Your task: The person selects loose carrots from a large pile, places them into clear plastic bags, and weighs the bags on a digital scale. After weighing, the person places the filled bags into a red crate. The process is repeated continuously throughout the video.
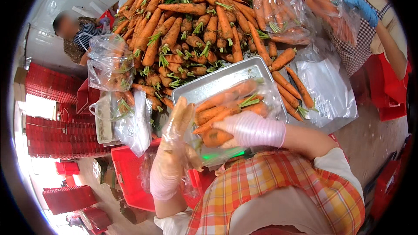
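Note:
A clear plastic bag of carrots [224,115] lies across the shallow metal tray [224,77] in front of me. My right hand [250,129], gloved and wrapped in pinkish film at the wrist, curls over the carrots at the near side of this bag. On the bag's left side, my left hand [174,141] is raised with its gloved fingers stretched out and its thumb apart. Thin clear plastic hangs around that hand; whether it is part of the bag I cannot tell. A green glow [224,154] shows below the tray's near edge.
A big heap of carrots [187,30] covers the table beyond the tray. Flat plastic bags [326,89] lie at right, others [133,122] at left. A co-worker's blue-gloved hand [359,6] holds a filled bag. Another person [80,35] is far left. Red crates [135,178] stand around.

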The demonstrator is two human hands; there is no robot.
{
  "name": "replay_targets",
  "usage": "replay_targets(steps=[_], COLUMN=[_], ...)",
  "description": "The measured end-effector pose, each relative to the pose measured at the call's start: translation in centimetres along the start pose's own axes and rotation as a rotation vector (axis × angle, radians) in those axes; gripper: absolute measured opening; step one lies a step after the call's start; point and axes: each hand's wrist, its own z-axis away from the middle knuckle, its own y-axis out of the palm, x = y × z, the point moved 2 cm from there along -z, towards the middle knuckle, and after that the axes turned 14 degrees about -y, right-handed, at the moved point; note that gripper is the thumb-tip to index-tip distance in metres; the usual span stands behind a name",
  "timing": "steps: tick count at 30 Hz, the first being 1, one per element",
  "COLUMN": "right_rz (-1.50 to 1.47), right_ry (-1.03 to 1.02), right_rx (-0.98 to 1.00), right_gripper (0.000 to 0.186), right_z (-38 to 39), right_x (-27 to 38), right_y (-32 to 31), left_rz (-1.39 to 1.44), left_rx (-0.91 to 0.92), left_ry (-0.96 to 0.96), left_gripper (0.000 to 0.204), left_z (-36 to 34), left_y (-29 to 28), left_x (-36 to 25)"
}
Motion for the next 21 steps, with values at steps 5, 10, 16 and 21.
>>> replay_targets(steps=[5, 10, 16, 21], right_rz=[0.086, -0.257, -0.404, -0.232], right_ry=[0.148, 0.101, 0.130, 0.193], right_rx=[0.047, -0.755, -1.162, -1.151], right_gripper=[0.034, 0.027, 0.022, 0.024], right_z=[1.8, 6.7, 12.0, 14.3], right_x=[0.8, 3.4, 2.8, 2.5], right_y=[-2.2, -7.8, -8.5, -8.0], left_rz=[-0.021, -0.177, -0.545, -0.608], left_rx=[0.041, -0.331, -0.859, -0.857], left_ry=[0.065, 0.166, 0.286, 0.387], left_gripper=[0.095, 0.065, 0.049, 0.082], left_z=[1.0, 2.5, 4.9, 6.0], left_y=[-1.4, -2.8, -4.2, -4.0], left_x=[1.8, 1.9, 1.7, 2.7])
